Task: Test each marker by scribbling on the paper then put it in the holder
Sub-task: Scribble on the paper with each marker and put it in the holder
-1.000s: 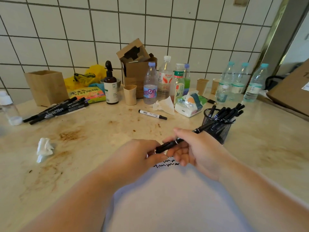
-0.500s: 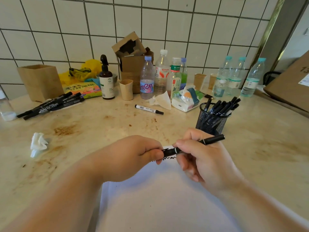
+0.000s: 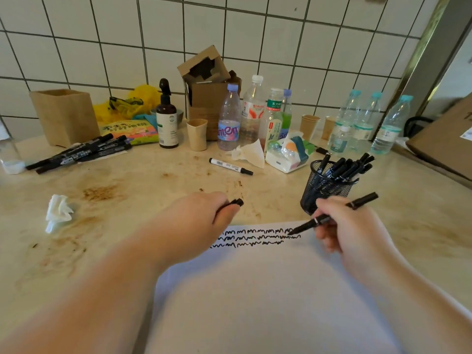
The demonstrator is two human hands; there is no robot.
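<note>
Right hand pinches marker, barrel running up-right out of fingers, tip down-left touching paper at right end of scribbles. Left hand curled round cap, black end poking out past fingertips, resting at paper's far-left corner. Holder just beyond right hand, full of markers. More markers far left; white marker mid-counter.
</note>
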